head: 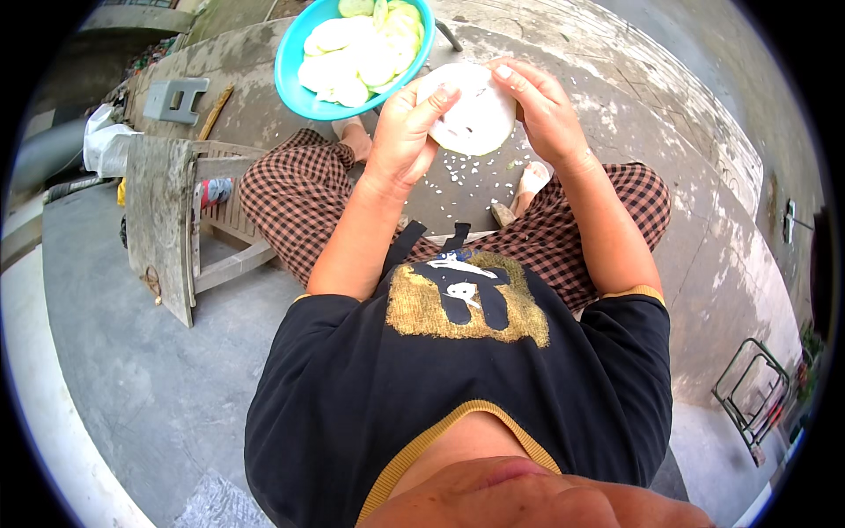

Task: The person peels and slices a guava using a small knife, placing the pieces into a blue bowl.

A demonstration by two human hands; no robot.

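Note:
Between my two hands is a large round slice of pale gourd [470, 119], white-fleshed with a thin greenish rim and small dark gaps in its face. My left hand [410, 125] grips the slice's left edge, thumb laid over the top face. On the opposite side, my right hand [542, 105] pinches the upper right edge between thumb and fingers. A turquoise plastic basin [285, 76] stands just beyond my left hand, piled with pale green gourd slices [363, 56]. Scattered white seeds [455, 173] dot the concrete beneath the held slice.
Left of my knees stands a weathered wooden chair [231, 264], with a grey plastic stool [175, 99] and a wood strip [216, 112] farther off. A white bag [105, 142] sits near the wall. At the lower right is a green metal folding frame [752, 396].

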